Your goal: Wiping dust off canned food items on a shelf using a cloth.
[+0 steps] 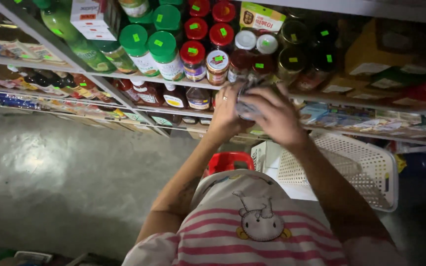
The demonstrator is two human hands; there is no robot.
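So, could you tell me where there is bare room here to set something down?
The grey floor left of the shelves lies bare. The white basket on the right looks open inside. The jar shelf above both hands is packed lid to lid, with no gap showing.

Both hands, left hand [224,112] and right hand [271,116], clasp a blurred jar [246,101] before the shelf [183,81].

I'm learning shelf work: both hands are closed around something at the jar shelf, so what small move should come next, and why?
Probably draw the held item back toward the body. The left hand and right hand wrap and hide it, close against the packed jars; the white basket waits below.
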